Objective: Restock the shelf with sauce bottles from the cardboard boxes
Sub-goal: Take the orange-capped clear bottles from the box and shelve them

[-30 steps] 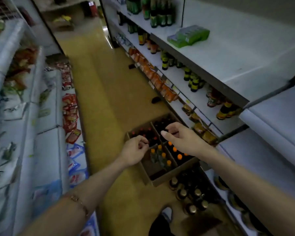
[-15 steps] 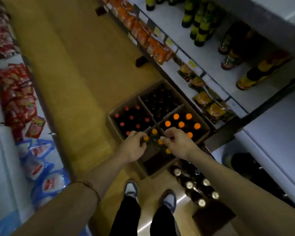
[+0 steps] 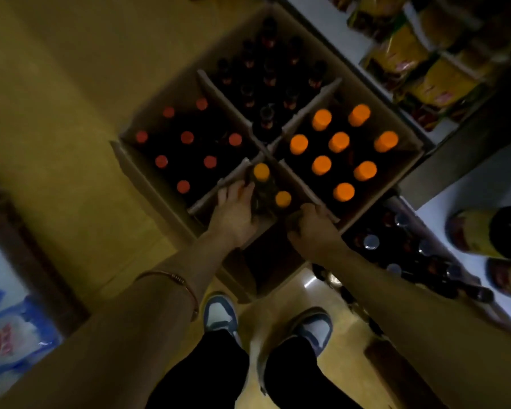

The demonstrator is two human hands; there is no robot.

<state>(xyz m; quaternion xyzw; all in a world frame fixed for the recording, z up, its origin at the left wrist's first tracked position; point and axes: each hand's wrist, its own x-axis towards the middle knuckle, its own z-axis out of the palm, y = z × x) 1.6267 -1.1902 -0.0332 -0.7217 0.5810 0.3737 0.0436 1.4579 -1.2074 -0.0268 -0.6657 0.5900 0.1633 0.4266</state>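
Nearest the camera, two white-and-blue sneakers (image 3: pixel 220 312) stand on the yellow floor (image 3: pixel 71 98) at the front edge of the brown cardboard boxes (image 3: pixel 136 172); just beyond them both hands reach down into the nearest, mostly emptied box; the left hand (image 3: pixel 233 214), a thin bracelet (image 3: pixel 177 280) on its forearm, has its grip wrapped around the dark body of a dark sauce bottle with a small orange cap (image 3: pixel 261 172), fingers curled on its side below the cap; a second bottle of the same kind (image 3: pixel 283 199) stands just beside it, between the two hands; the right hand (image 3: pixel 313 225) lies by the cardboard divider with fingers curled downward, and blur hides whether its grip has anything in it, so I cannot tell; to do this step well, I judge each hand should take one bottle low on the body, not by the cap, and lift straight up so it clears the divider without dragging the neighbour over; further off, full boxes hold large orange-capped bottles (image 3: pixel 340 141), red-capped bottles (image 3: pixel 186 137) and dark-capped ones (image 3: pixel 266 75); to the right the white lower shelf (image 3: pixel 460 199) already holds dark bottles (image 3: pixel 370 242), so the carry looks short; beyond, yellow packets (image 3: pixel 410 51) fill the shelf
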